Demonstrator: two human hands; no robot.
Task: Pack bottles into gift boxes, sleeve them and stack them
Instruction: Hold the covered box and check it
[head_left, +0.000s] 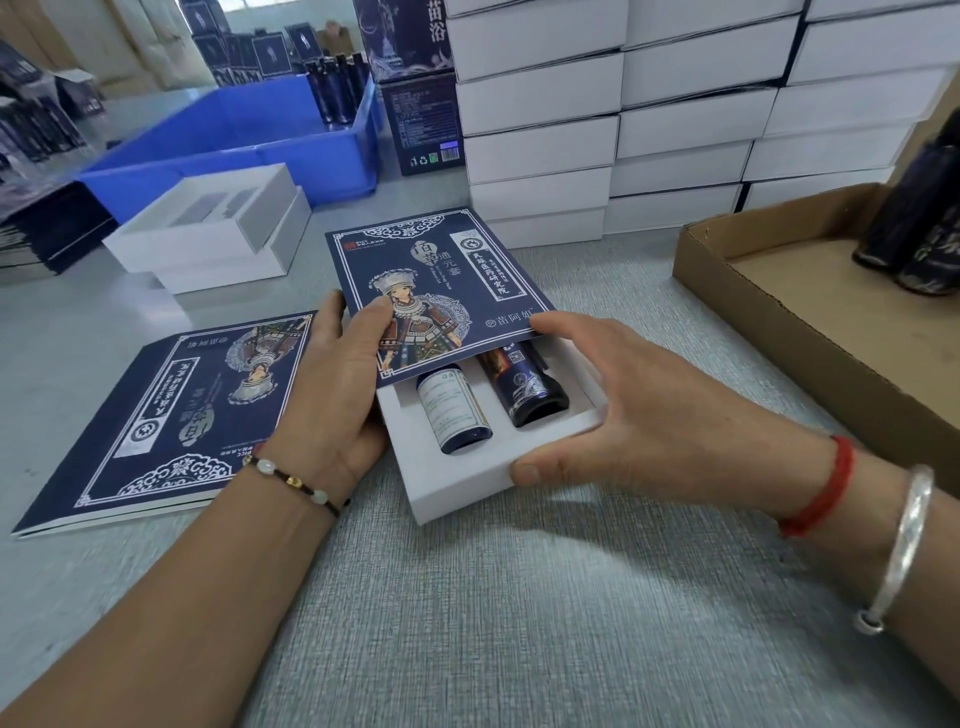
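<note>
My left hand (332, 384) pinches the printed sleeve (436, 283) half over the white gift box (457, 483) on the table; my right hand (639, 415) grips the box. Misaligned, the sleeve mouth could catch a corner and crumple.

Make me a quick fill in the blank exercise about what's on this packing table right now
1. The white tray holds ____ bottles.
2. The printed sleeve covers only the tray's ____ end.
3. The right hand grips the tray; the ____ hand holds the sleeve.
4. The crate behind is ____.

Missing words: two; far; left; blue
</note>
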